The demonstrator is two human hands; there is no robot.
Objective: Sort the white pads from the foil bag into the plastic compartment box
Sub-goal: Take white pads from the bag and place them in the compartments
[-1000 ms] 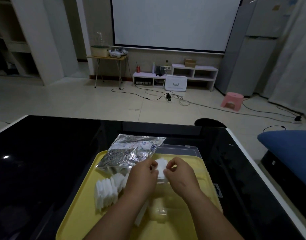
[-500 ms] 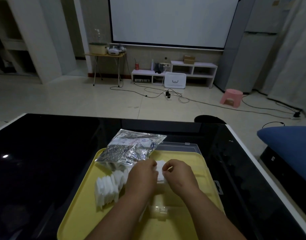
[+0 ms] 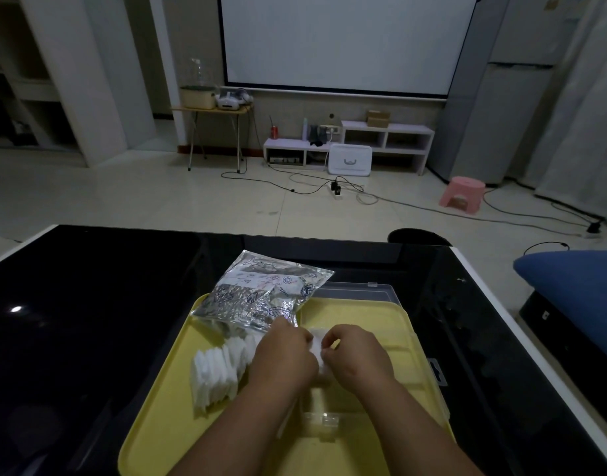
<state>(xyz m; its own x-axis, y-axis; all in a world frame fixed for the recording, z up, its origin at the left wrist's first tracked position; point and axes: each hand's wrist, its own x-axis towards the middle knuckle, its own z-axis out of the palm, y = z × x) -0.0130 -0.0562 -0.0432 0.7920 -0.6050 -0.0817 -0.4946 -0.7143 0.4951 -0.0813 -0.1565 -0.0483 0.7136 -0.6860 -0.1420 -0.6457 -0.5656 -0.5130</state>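
left hand (image 3: 284, 355) and right hand (image 3: 358, 359) both pinch a few white pads (image 3: 316, 341), best held square and lowered flat into one compartment of the box (image 3: 357, 291).

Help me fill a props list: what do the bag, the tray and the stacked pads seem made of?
Bag: metallised foil film, shiny, crinkled with bright glints.
Tray: likely moulded plastic, smooth matt yellow with a rounded rim.
Stacked pads: soft white fibre, probably cotton; fuzzy edges and no shine.
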